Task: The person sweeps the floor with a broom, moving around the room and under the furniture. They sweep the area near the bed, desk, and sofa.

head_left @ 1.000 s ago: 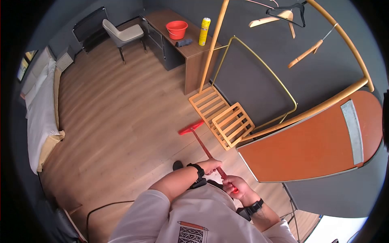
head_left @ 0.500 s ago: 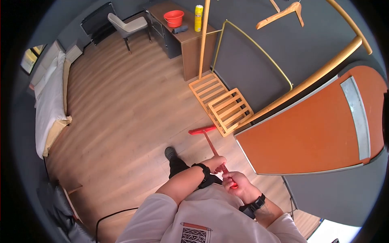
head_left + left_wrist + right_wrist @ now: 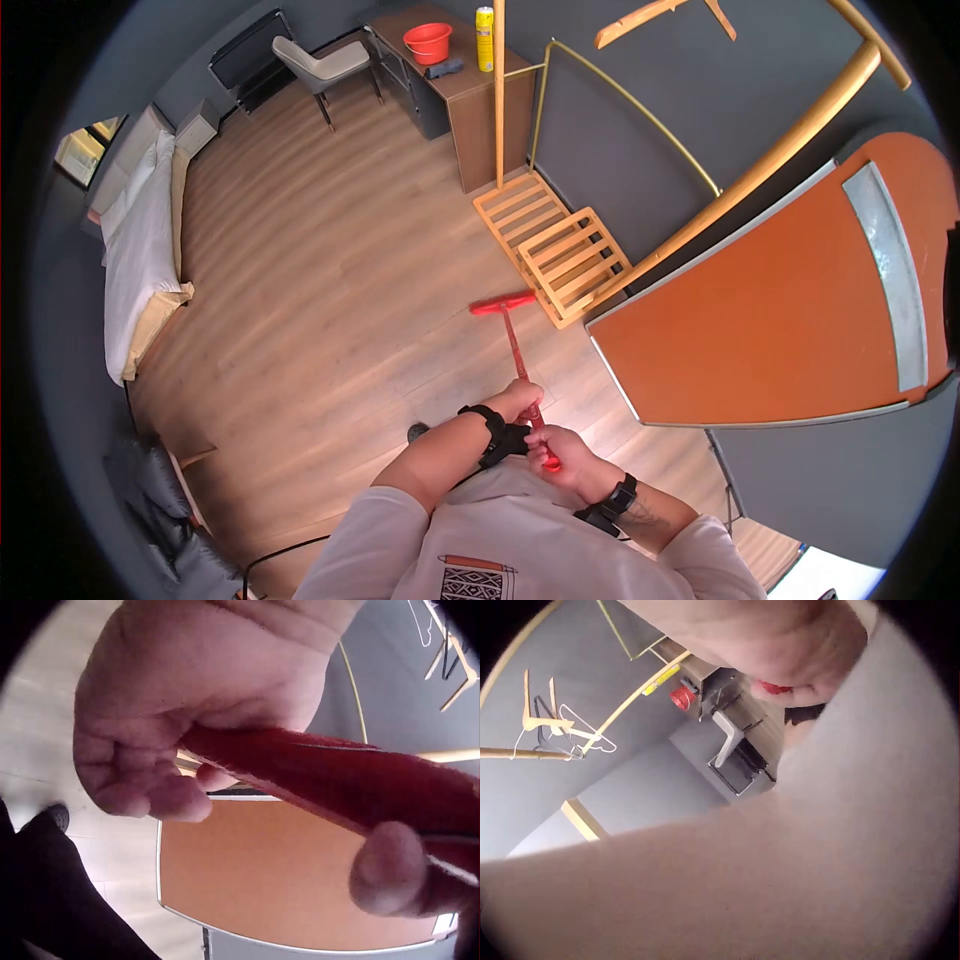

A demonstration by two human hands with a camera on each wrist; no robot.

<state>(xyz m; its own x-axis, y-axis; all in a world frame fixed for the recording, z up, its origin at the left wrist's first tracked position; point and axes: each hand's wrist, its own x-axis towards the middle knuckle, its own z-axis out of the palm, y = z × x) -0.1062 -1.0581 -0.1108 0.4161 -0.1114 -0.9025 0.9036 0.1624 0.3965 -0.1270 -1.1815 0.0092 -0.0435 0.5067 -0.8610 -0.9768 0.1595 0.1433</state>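
Observation:
A red broom (image 3: 515, 345) slants down to the wood floor, its wide red head (image 3: 503, 303) beside the lower left edge of a slatted wooden rack (image 3: 573, 262). Wrapped around the shaft is my left hand (image 3: 522, 398). Closer to my body, my right hand (image 3: 562, 458) grips the end of the handle. In the left wrist view, my left hand (image 3: 202, 697) has curled fingers at the red handle (image 3: 322, 772). A bit of red shows at the fingers of my right hand (image 3: 780, 641) in the right wrist view; the rest of the broom is hidden there.
An orange board (image 3: 760, 320) with a metal edge stands at the right. Beyond the rack, a brown desk (image 3: 490, 135) holds a red bucket (image 3: 428, 43) and a yellow can (image 3: 485, 40). A chair (image 3: 325, 65) stands at the back, a bed (image 3: 145, 260) at the left.
The broom's shaft has swung to a steeper angle in the head view, and its head now lies by the rack's lower left edge. Both hands keep their grip. The forward leg is mostly hidden now.

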